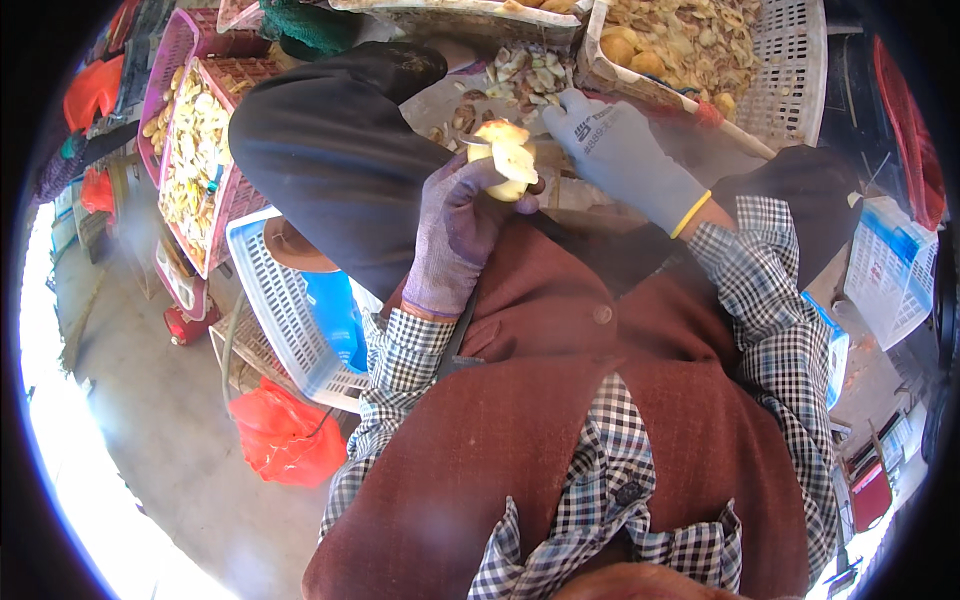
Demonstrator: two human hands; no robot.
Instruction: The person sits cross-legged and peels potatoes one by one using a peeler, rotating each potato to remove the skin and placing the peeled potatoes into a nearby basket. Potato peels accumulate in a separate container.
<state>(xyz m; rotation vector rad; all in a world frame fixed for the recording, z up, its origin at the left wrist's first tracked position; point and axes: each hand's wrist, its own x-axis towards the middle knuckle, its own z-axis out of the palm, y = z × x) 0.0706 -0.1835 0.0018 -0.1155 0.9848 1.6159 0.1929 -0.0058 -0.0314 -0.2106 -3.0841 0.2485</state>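
Note:
My left hand [469, 217], in a purple-grey knit glove, holds a partly peeled pale yellow fruit or tuber [512, 169] upright in front of my chest. Loosened pieces of its surface hang at the top and the side facing right. My right hand [619, 154], in a grey coated glove with a yellow cuff, grips a knife whose handle is hidden by the fingers. The metal blade [547, 148] reaches left to the pale piece, and its tip shows past the far side. Below, between my knees, lie cut scraps and peelings [529, 75].
Ahead right stands a white plastic basket [784, 71] beside a container of peelings [690, 37]. At left, a pink crate [217, 240] holds pale cut pieces [193, 150]. A white-and-blue basket [274, 300] and a red plastic bag [289, 435] sit by my left side.

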